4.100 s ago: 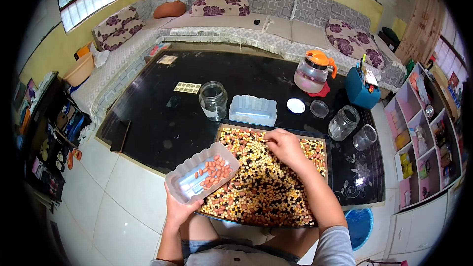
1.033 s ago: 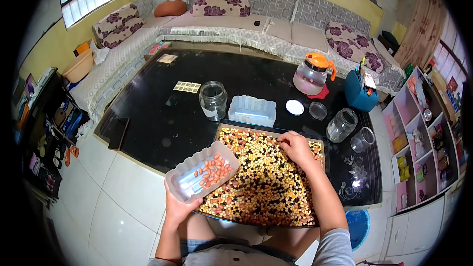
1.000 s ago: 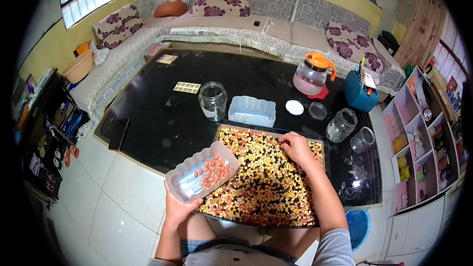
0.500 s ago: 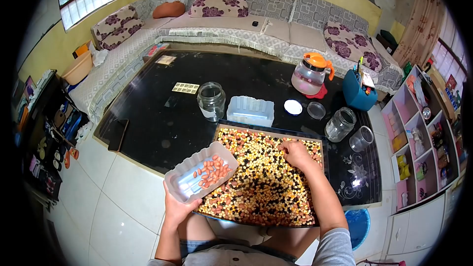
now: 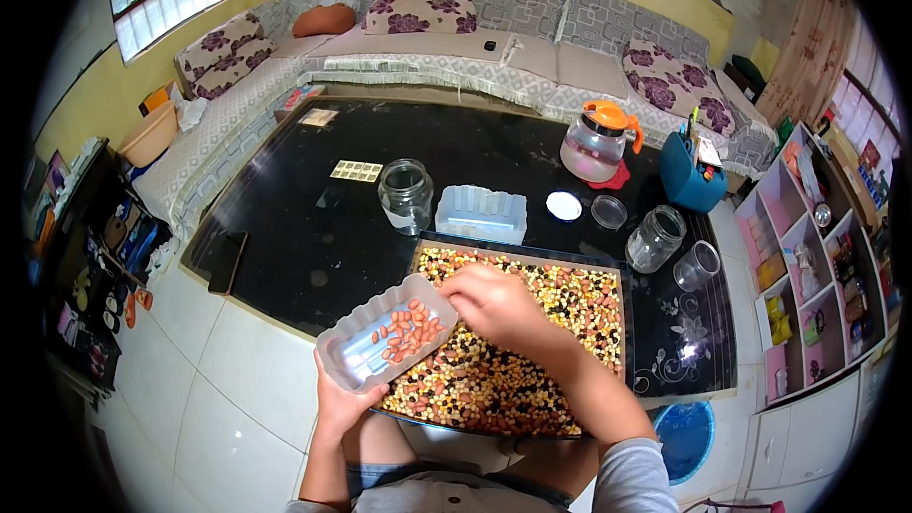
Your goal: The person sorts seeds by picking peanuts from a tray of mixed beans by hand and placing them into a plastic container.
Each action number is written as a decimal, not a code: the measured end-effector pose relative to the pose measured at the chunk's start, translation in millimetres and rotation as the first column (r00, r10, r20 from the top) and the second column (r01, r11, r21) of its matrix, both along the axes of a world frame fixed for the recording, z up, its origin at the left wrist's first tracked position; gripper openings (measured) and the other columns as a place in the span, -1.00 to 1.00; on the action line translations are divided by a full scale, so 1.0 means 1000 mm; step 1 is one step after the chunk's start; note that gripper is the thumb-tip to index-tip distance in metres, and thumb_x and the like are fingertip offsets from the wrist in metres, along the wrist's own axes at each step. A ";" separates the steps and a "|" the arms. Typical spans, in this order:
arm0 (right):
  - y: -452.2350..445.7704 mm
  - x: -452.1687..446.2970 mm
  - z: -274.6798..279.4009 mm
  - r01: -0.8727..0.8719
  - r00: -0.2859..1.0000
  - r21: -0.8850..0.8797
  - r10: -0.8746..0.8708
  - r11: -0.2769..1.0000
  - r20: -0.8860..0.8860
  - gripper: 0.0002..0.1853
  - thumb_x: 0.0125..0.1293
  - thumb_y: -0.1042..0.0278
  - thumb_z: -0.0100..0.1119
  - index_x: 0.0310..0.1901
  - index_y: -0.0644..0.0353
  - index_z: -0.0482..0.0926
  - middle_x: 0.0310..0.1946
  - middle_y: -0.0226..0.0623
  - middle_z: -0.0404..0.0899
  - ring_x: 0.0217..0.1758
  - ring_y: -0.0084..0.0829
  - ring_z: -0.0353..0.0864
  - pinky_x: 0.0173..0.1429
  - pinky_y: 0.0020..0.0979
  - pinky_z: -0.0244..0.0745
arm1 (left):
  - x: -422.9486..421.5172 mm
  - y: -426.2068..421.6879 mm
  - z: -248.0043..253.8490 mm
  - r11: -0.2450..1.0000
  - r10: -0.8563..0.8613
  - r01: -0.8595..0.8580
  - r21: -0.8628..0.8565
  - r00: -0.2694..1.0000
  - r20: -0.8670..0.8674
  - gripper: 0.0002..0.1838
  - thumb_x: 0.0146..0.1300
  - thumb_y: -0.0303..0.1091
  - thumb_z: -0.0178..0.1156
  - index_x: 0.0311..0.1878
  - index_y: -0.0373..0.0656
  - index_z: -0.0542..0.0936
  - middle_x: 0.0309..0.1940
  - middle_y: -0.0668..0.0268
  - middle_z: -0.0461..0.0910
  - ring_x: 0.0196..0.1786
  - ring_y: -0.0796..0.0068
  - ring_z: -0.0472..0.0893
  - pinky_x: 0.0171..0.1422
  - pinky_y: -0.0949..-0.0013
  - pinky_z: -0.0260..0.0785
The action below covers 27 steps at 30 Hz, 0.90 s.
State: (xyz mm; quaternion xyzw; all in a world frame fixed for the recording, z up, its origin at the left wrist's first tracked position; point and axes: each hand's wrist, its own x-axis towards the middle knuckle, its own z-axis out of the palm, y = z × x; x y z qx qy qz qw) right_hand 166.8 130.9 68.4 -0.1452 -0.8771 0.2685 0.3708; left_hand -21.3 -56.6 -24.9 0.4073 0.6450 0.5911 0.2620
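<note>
My left hand (image 5: 347,401) grips a translucent plastic container (image 5: 339,339) by its near end, tilted beside the tray's left edge. Reddish peanuts (image 5: 410,331) lie in the container, mostly toward its right side. My right hand (image 5: 494,302) is closed, its fingertips pinched together at the container's right rim; what they hold, if anything, is hidden. Below it, a wide shallow tray (image 5: 622,318) holds a mix of yellow corn kernels, black beans and peanuts (image 5: 532,380), spread across its bottom. Part of that mix is covered by my right hand and forearm.
Behind the tray on the black table (image 5: 285,256) stand a glass jar (image 5: 406,198) and a second plastic container (image 5: 482,216). To the right are a jug with an orange lid (image 5: 597,147), another jar (image 5: 655,239), a glass cup (image 5: 697,267) and a blue caddy (image 5: 693,176).
My right hand has moved left from the tray's right part to the container's rim, still pinched. My left hand and the container have stayed in place.
</note>
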 end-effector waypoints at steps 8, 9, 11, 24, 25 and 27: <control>0.007 0.010 -0.007 0.054 0.997 -0.070 -0.051 0.996 0.051 -0.87 0.13 0.49 0.13 -0.26 0.24 0.57 -0.32 -0.21 0.56 -0.26 -0.24 0.58 -0.17 -0.35 0.50 | 0.000 -0.001 0.000 1.000 -0.008 0.008 0.012 1.000 0.027 0.02 -0.40 -0.38 0.55 0.16 -0.24 0.10 0.02 0.14 0.32 0.10 0.30 0.39 0.24 0.27 0.25; 0.016 0.021 -0.012 0.139 0.986 -0.106 -0.128 0.985 0.104 -0.86 0.12 0.48 0.14 -0.25 0.22 0.57 -0.32 -0.20 0.56 -0.26 -0.24 0.58 -0.17 -0.35 0.50 | 0.001 -0.001 0.001 1.000 -0.007 0.006 0.011 0.999 0.031 0.02 -0.40 -0.38 0.55 0.16 -0.24 0.10 0.02 0.14 0.32 0.10 0.30 0.39 0.24 0.27 0.25; 0.039 0.043 -0.027 0.346 0.891 -0.062 -0.307 0.936 0.333 -0.83 0.17 0.41 0.08 -0.19 0.15 0.56 -0.21 -0.22 0.56 -0.18 -0.20 0.57 -0.04 -0.30 0.49 | 0.002 0.000 0.004 1.000 -0.014 0.013 0.016 0.997 0.073 0.01 -0.40 -0.41 0.54 0.16 -0.24 0.10 0.02 0.14 0.32 0.11 0.30 0.39 0.24 0.27 0.25; 0.089 0.090 -0.105 0.506 0.689 0.088 -0.463 0.858 0.558 -0.74 0.02 0.42 0.22 -0.18 0.15 0.60 -0.26 -0.15 0.55 -0.14 -0.12 0.54 -0.05 -0.22 0.45 | 0.000 -0.001 -0.002 1.000 0.010 -0.010 -0.004 1.000 0.014 0.02 -0.41 -0.38 0.55 0.16 -0.24 0.11 0.01 0.13 0.33 0.09 0.30 0.40 0.23 0.28 0.25; 0.088 0.088 -0.102 0.514 0.681 0.076 -0.461 0.854 0.569 -0.73 0.02 0.43 0.22 -0.17 0.16 0.60 -0.26 -0.15 0.54 -0.14 -0.13 0.54 -0.04 -0.21 0.45 | 0.000 -0.001 -0.002 1.000 0.009 -0.009 -0.003 1.000 0.015 0.02 -0.41 -0.39 0.55 0.15 -0.24 0.11 0.01 0.13 0.33 0.09 0.30 0.40 0.23 0.27 0.26; 0.083 0.082 -0.092 0.532 0.675 0.060 -0.467 0.844 0.571 -0.72 0.02 0.44 0.21 -0.16 0.16 0.59 -0.26 -0.14 0.54 -0.13 -0.12 0.53 -0.03 -0.21 0.44 | 0.000 -0.001 -0.001 1.000 0.009 -0.009 -0.002 1.000 0.016 0.02 -0.41 -0.39 0.55 0.15 -0.24 0.11 0.01 0.13 0.33 0.09 0.31 0.40 0.23 0.27 0.26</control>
